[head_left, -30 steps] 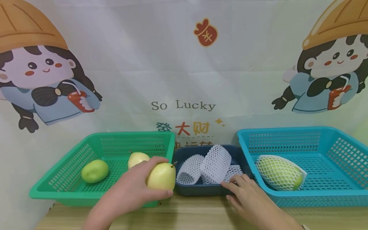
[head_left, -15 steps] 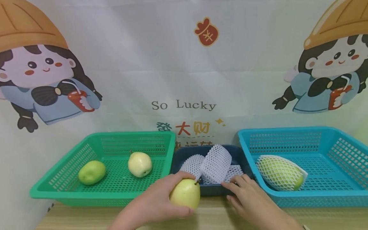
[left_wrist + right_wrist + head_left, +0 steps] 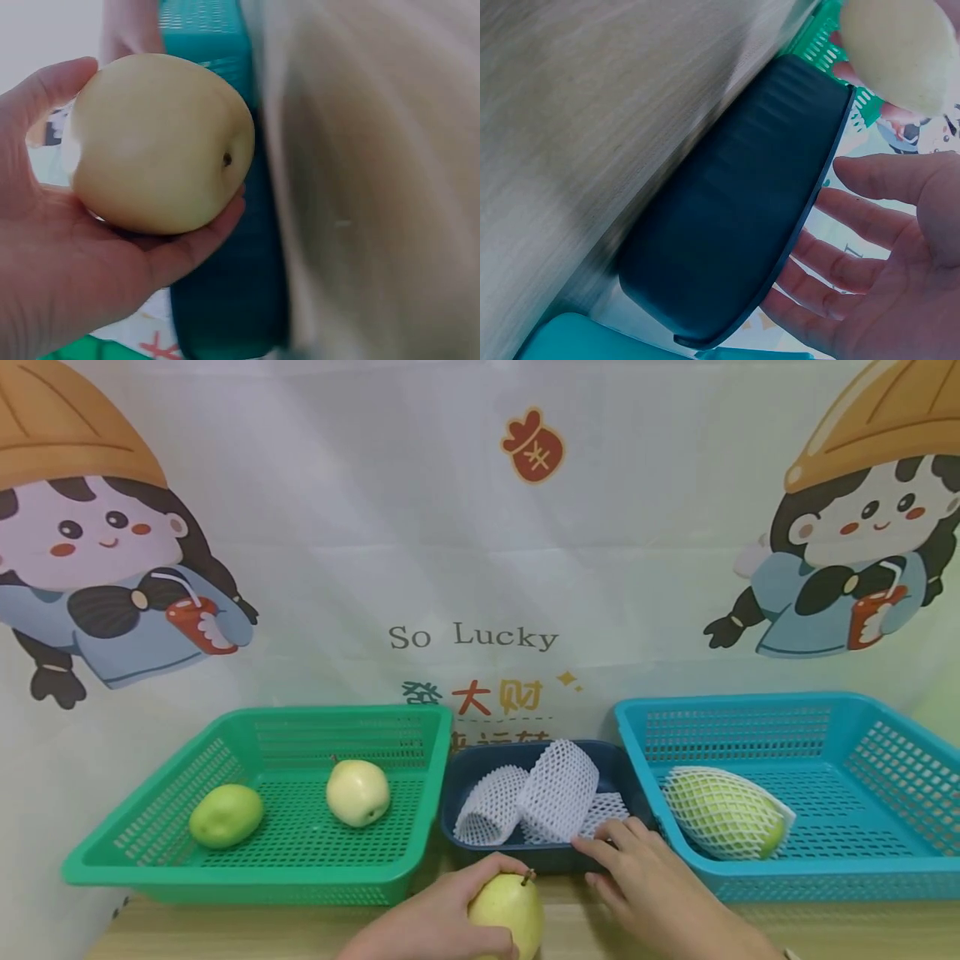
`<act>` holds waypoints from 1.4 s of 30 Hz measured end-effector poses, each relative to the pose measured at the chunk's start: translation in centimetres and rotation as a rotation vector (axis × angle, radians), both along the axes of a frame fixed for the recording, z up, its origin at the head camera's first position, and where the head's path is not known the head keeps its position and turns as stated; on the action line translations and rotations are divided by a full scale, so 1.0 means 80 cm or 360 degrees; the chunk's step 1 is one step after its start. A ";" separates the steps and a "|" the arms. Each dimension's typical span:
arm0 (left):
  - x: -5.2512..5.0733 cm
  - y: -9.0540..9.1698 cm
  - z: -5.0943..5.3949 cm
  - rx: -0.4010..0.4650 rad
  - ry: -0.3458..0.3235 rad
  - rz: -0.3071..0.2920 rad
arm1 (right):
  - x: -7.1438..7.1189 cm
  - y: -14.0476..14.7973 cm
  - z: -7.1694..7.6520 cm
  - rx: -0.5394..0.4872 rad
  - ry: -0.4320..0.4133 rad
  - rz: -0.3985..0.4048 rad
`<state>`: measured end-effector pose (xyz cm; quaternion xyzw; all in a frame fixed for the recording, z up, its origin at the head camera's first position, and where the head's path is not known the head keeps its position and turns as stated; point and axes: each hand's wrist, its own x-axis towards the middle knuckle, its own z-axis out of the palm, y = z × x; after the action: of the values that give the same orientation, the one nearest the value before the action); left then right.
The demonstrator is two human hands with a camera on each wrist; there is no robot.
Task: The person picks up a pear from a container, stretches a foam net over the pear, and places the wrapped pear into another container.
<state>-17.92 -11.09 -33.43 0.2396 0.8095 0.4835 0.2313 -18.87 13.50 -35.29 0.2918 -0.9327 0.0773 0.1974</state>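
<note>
My left hand (image 3: 438, 914) grips a yellow pear (image 3: 521, 910), stem up, in front of the dark blue bin (image 3: 543, 858) at the bottom of the head view. Thumb and fingers curl round the pear (image 3: 161, 142) in the left wrist view. White foam fruit nets lie in the bin, one upright net (image 3: 558, 789) leaning beside a rounder net (image 3: 489, 808). My right hand (image 3: 648, 885) has its fingertips at the bin's front right rim. The right wrist view shows its fingers (image 3: 840, 266) extended along that rim, holding nothing.
A green basket (image 3: 247, 878) at left holds another pear (image 3: 357, 793) and a green mango-like fruit (image 3: 227, 816). At right, a blue basket (image 3: 832, 864) holds a similar green fruit in a foam net (image 3: 720, 814). A printed cloth (image 3: 480, 527) hangs behind.
My left hand has carried the pear out of the green basket, rightward and down toward me, past the bin's front. The right hand stays at the bin rim.
</note>
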 end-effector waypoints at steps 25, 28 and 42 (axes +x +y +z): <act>-0.005 -0.005 -0.042 0.0385 -0.0232 -0.0221 | -0.002 -0.004 0.005 -0.0024 -0.0036 0.0011; -0.005 -0.002 -0.047 0.0399 -0.0193 -0.0186 | -0.002 -0.007 0.012 -0.0042 -0.0189 -0.0009; -0.009 0.000 -0.046 0.0398 -0.0093 -0.0297 | -0.011 -0.050 0.062 -0.0231 -0.0587 -0.0181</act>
<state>-18.66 -11.08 -37.09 0.3267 0.7102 0.5637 0.2669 -19.77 9.49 -30.37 0.2044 -0.9600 0.1851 0.0478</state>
